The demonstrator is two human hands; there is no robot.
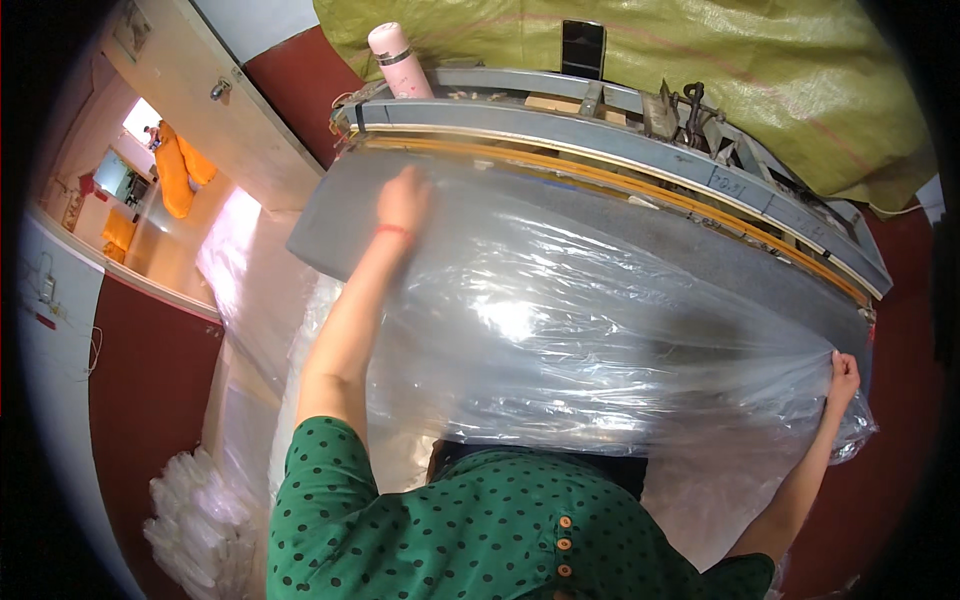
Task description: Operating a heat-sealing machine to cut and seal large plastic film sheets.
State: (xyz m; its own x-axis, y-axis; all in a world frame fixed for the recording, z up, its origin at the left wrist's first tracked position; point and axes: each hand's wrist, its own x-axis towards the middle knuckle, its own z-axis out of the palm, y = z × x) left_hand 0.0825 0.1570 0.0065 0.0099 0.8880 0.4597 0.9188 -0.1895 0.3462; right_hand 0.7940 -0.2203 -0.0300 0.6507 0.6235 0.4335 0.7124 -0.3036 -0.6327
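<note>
A large clear plastic sheet (560,300) spreads over a grey tabletop (345,195), wrinkled and shining in the light. At its far left part, my left hand (403,203), a red band at the wrist, is curled at the sheet's edge; motion blurs its fingers somewhat. My right hand (845,376) pinches the sheet near the table's right end, and creases run leftward from that grip. Below the right hand, a bunched bit of film hangs past the table. The near side of the sheet falls in front of my body.
A metal frame (430,118) with a yellow strip (600,170) runs along the table's far side. On it stand a pink bottle (402,66) and a dark phone (583,48). Bundled film (200,520) lies at lower left, near an open door (215,130). Green sheeting (750,80) hangs behind.
</note>
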